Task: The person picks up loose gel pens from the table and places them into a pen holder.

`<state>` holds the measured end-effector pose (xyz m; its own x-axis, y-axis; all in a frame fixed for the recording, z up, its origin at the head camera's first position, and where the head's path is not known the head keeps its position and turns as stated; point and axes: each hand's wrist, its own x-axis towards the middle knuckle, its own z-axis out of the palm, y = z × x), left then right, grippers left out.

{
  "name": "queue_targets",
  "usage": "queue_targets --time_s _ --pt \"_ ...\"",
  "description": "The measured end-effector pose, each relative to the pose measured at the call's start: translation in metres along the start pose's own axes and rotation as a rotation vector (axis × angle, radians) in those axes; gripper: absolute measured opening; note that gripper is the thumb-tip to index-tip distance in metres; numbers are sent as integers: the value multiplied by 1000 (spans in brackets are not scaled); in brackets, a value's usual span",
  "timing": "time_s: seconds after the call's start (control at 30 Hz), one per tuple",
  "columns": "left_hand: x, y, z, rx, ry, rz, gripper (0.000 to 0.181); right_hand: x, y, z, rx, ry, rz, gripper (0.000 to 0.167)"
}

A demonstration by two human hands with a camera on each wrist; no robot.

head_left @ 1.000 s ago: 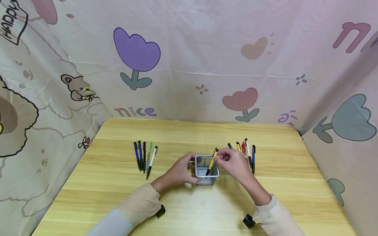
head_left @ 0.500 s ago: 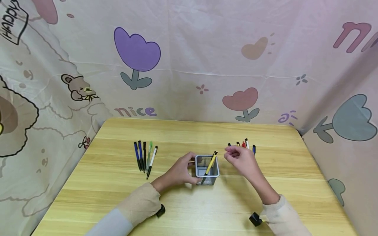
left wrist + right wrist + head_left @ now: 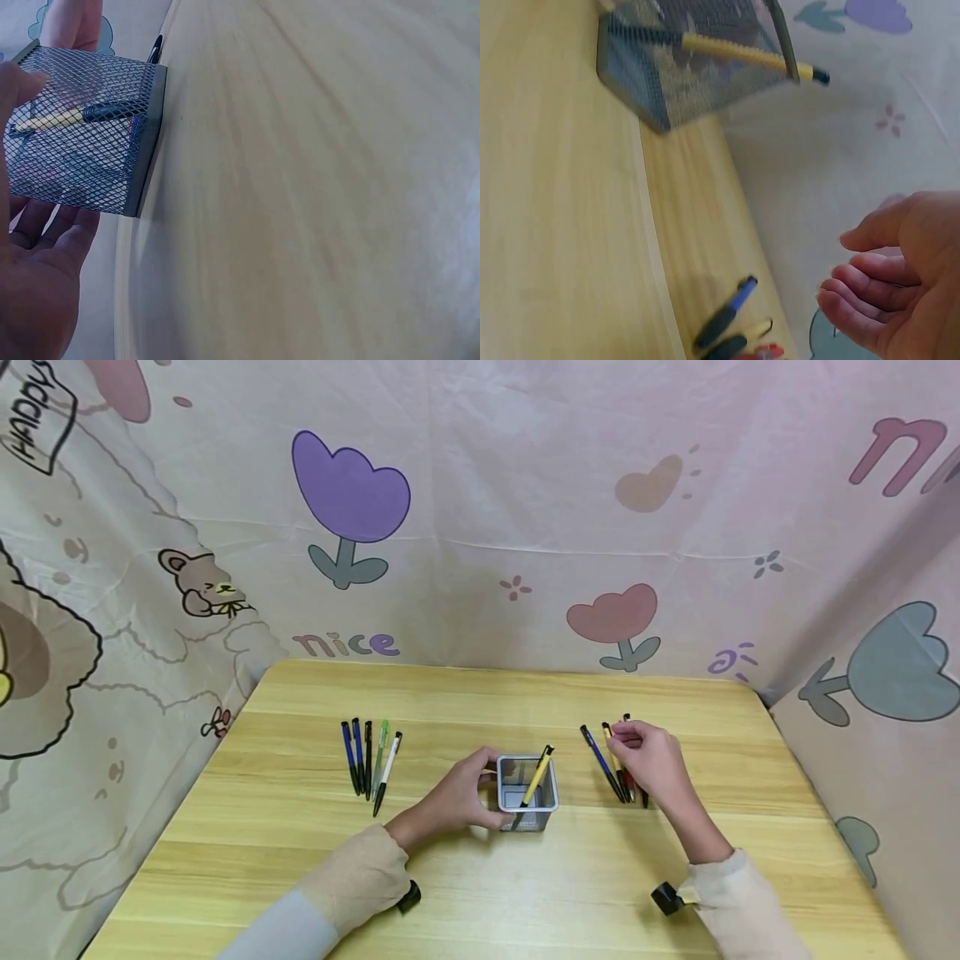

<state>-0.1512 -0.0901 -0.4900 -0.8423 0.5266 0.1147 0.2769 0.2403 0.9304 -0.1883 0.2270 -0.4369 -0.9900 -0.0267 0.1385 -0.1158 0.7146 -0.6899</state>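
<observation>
Fingers [image 3: 478, 759] around mesh cup [image 3: 534, 821], pen [image 3: 537, 779] inside

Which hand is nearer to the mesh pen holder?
Left. The left hand holds the mesh pen holder at its left side; the right hand is apart, over the right-side pens.

This was a draped nook, of what building unclear. Cloth [image 3: 480, 468] printed with a tulip [image 3: 352, 489] and bear [image 3: 198, 585] walled in a table [image 3: 480, 902].

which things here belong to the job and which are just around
Likely in the job:
mesh holder
yellow pen leaning inside it
pens to its right
perhaps the untouched pens to its left

Likely just around:
patterned cloth
black wrist devices
</observation>
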Motion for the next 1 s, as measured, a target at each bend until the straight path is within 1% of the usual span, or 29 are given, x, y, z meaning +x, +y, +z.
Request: queue_targets --time_s 0.27,0.47,0.6,0.73,0.8,1.0 --pt "0 -1 0 -6 -8 2 68 15 28 -9 -44 11 79 32" --pt "0 -1 0 -4 -8 -3 68 23 45 -11 -96 45 121 34" --pt "0 -1 0 -4 -9 -2 68 28 54 -11 -115 47 170 37" --pt "0 -2 0 -9 -9 2 68 33 61 -11 -125 14 241 42" --pt "0 -2 1 -9 -9 1 68 35 63 -11 -141 -8 263 44" --pt "0 0 1 -14 -9 -7 67 42 67 -9 -192 -55 294 44"
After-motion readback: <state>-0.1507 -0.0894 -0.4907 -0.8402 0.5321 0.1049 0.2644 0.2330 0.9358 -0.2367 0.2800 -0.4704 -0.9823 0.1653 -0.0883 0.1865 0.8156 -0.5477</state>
